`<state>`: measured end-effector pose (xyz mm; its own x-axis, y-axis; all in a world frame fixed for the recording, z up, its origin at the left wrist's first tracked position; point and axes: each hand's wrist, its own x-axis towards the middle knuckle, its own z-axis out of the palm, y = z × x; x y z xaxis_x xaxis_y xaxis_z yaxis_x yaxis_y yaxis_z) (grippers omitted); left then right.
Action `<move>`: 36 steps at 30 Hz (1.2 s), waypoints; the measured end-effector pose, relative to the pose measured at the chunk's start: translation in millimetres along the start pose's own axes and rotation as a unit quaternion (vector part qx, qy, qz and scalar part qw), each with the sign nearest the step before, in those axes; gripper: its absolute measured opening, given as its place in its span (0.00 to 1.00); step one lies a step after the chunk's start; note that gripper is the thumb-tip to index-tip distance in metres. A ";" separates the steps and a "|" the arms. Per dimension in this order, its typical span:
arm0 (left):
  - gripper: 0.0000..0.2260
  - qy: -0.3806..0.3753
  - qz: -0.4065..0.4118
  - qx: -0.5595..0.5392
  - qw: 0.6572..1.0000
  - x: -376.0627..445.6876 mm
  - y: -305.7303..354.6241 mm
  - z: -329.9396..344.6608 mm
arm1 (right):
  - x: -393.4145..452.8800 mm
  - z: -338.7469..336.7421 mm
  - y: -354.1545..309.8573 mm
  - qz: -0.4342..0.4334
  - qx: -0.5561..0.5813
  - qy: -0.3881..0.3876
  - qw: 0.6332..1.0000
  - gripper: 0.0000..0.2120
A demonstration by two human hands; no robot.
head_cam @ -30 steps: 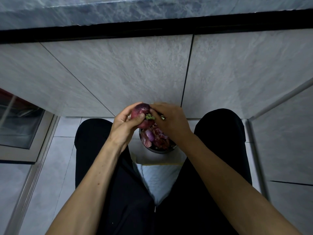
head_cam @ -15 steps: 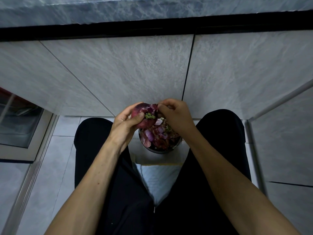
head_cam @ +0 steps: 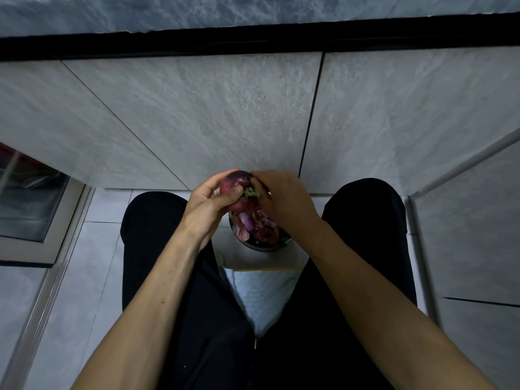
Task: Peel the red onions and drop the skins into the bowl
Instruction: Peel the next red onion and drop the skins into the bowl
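My left hand (head_cam: 206, 202) grips a red onion (head_cam: 235, 181) with a green sprout at its end, held just above a dark bowl (head_cam: 261, 246). The bowl holds a heap of purple and pink onion skins (head_cam: 257, 222) and sits between my knees. My right hand (head_cam: 281, 197) lies against the onion's right side, its fingertips curled onto the skin near the top. The right hand hides much of the bowl's right half.
My legs in black trousers (head_cam: 152, 235) flank the bowl, which stands on a white surface (head_cam: 261, 288). A grey tiled wall (head_cam: 225, 114) rises close in front. A framed glass panel (head_cam: 31, 206) stands at the left, and pale floor tiles (head_cam: 84, 277) lie beside my left leg.
My right hand swung out to the right off the onion, baring the bowl's skins, and has now come back onto the onion's top. The left hand kept its grip.
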<state>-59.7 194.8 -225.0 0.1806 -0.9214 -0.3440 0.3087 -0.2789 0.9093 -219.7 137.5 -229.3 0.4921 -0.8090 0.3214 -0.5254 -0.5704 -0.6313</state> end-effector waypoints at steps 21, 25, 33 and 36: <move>0.24 -0.039 -0.013 -0.058 0.997 -4.4 7.4 4.1 | 5.2 -12.9 6.4 0.168 0.273 0.042 0.946 0.07; 0.20 -0.007 -0.037 -0.068 0.997 -4.3 6.8 7.4 | 2.2 -8.3 3.1 0.120 0.163 0.103 0.974 0.07; 0.24 -0.012 -0.117 -0.066 0.991 -3.8 2.2 11.0 | 7.1 3.5 1.7 0.054 -0.019 0.068 0.996 0.10; 0.20 0.033 -0.111 -0.025 0.993 -2.5 1.8 12.7 | 5.9 9.4 0.1 0.095 -0.002 0.010 0.995 0.08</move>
<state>-71.5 193.1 -219.5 0.1636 -0.8184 -0.5508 0.3930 -0.4581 0.7973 -210.4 134.0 -234.0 0.3690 -0.9054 0.2101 -0.6105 -0.4065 -0.6797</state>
